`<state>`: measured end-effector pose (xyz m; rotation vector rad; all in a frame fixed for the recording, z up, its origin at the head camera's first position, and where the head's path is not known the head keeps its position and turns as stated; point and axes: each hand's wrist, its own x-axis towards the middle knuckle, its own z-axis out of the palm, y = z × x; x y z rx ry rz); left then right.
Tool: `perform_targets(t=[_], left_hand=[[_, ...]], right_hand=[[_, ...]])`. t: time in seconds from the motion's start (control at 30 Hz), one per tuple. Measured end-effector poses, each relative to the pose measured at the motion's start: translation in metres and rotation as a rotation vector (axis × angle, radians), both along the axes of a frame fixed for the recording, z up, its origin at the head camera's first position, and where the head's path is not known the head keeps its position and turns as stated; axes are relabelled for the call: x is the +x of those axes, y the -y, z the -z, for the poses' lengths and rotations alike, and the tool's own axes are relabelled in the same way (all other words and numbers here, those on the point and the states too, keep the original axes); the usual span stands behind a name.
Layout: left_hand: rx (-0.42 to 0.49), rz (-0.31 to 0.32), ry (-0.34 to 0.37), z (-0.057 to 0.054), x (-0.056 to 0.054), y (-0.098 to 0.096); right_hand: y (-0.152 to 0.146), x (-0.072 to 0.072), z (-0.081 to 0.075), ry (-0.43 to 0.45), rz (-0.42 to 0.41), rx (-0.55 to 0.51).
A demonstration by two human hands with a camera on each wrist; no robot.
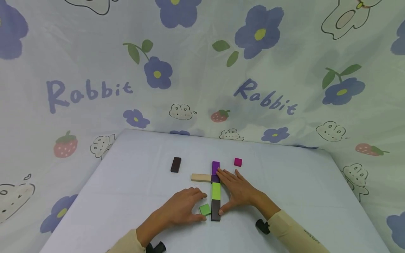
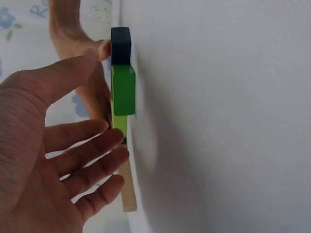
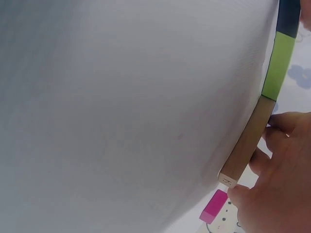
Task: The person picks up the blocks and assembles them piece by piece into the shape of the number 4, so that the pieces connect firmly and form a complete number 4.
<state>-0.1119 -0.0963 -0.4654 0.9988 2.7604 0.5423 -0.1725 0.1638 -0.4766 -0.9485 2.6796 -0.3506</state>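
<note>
In the head view, a row of blocks runs away from the person: a black block (image 1: 216, 210), a lime block (image 1: 216, 190) and purple blocks (image 1: 215, 168). A plain wooden block (image 1: 201, 177) sticks out leftward near the purple end. My left hand (image 1: 181, 207) is spread beside a small green block (image 1: 205, 209), thumb and fingers apart around it without gripping. That green block (image 2: 124, 91) lies slightly turned against the row's left side. Along the right side my right hand (image 1: 238, 189) rests, straight fingertips touching the purple part and thumb at the black block.
Beyond the row, a dark brown block (image 1: 175, 164) lies to the left and a magenta cube (image 1: 238, 162) to the right. A white-covered table (image 1: 133, 168) carries everything. Behind it hangs a curtain (image 1: 196, 70) printed with flowers and rabbits.
</note>
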Motion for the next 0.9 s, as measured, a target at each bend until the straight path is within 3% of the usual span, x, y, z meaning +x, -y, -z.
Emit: perform_targets(t=[0.57, 0.9], left_hand=[[-0.013, 0.032, -0.059, 0.0048, 0.0030, -0.0078], [-0.017, 0.018, -0.045, 0.0037, 0.0035, -0.0104]], right_hand=[[-0.0002, -0.0009, 0.0007, -0.002, -0.001, 0.003], [-0.0007, -0.0007, 0.0018, -0.009, 0.000, 0.008]])
